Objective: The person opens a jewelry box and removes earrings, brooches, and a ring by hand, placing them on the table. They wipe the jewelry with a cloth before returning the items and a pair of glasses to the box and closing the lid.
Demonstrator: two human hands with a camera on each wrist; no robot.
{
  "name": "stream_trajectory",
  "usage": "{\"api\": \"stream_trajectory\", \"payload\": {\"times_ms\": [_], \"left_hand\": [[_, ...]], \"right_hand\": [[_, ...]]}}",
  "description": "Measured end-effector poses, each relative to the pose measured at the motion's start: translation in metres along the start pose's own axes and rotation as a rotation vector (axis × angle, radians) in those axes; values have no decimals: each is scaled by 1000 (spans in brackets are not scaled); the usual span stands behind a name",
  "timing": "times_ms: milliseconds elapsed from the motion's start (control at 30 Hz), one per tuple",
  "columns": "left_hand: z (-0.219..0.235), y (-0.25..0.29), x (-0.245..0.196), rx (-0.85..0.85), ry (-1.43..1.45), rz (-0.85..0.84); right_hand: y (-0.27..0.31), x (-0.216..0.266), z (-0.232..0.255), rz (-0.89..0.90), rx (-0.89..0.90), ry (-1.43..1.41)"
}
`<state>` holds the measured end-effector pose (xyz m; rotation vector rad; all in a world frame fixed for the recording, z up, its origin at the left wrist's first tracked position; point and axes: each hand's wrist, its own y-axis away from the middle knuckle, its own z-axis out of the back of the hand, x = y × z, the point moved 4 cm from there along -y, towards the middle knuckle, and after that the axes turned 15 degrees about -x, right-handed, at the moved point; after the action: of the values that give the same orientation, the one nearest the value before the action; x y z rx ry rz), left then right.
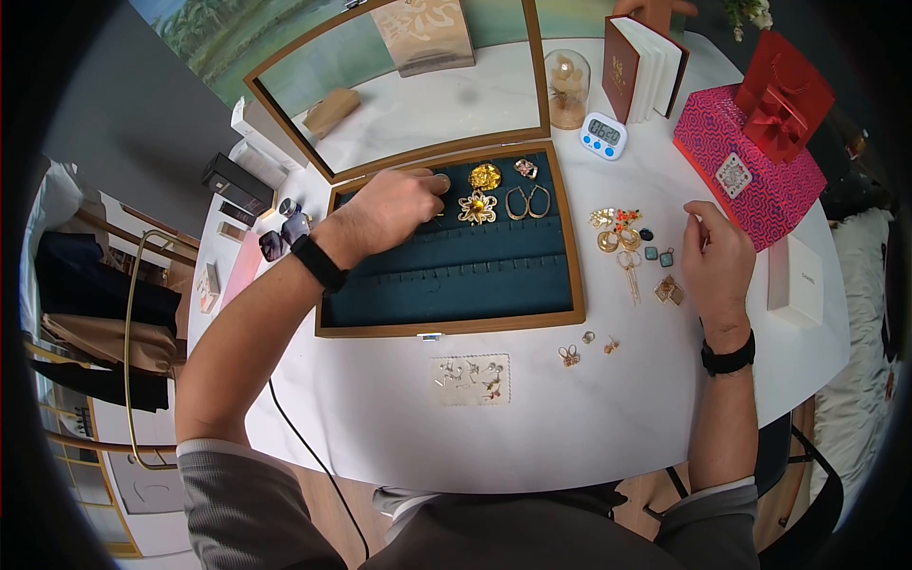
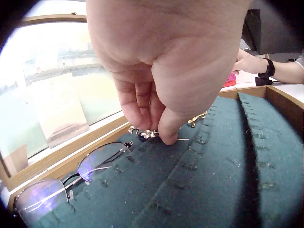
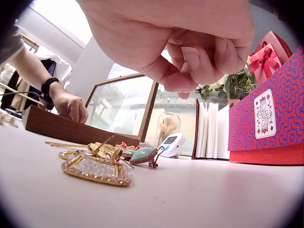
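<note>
My left hand (image 1: 391,207) reaches into the wooden jewelry box (image 1: 576,285), which has a raised glass lid. In the left wrist view its thumb and fingertips pinch a small brooch (image 2: 148,134) with clear stones and a thin pin, close over the teal lining (image 2: 118,190). Wire-rimmed eyeglasses (image 2: 78,175) lie beside it. Right of that hand are a gold flower brooch (image 1: 477,207), a round gold piece (image 1: 484,177) and hoop earrings (image 1: 539,202). My right hand (image 1: 717,261) hovers with loosely curled fingers, nothing visible in it, near square earrings (image 1: 668,290) on the table.
More earrings (image 1: 608,239) lie right of the box. A card of studs (image 1: 446,397) sits in front. A timer (image 1: 604,136), glass dome (image 1: 568,90), book (image 1: 622,71), patterned gift box (image 1: 750,190) and white box (image 1: 796,280) stand right; sunglasses (image 1: 273,246) lie left.
</note>
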<state>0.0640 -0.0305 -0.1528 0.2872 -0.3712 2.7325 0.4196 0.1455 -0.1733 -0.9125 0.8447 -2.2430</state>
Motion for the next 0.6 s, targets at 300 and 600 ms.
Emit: {"api": "stream_trajectory", "payload": {"times_ms": [300, 600], "left_hand": [[1, -1, -3, -11, -14, -27], [-1, -1, -2, -12, -38, -44]], "right_hand": [[0, 0, 0, -1, 4, 1], [0, 1, 0, 9, 0, 4]]}}
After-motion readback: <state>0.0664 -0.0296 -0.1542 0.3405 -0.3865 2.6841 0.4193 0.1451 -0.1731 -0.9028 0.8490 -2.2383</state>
